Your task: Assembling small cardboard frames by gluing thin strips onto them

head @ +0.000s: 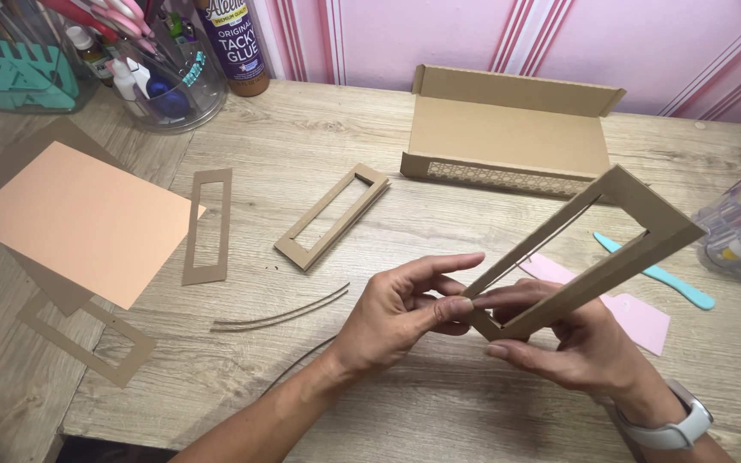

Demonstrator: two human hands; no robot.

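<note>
Above the table [319, 377], both hands grip cardboard frame [636, 225]

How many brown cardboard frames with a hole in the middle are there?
4: one held in both hands, one stacked mid-table, one flat beside the peach paper, one at the lower left. Others may be hidden.

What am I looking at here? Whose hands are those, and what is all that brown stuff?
This picture comes from a camera worn on a person's head, looking down at their own two hands. The left hand and right hand together pinch one corner of a brown cardboard frame, held tilted above the wooden table. On the table lie more cardboard frames, a peach sheet of paper, an open cardboard box, thin cardboard strips, a glue bottle and a turquoise tool.
</note>
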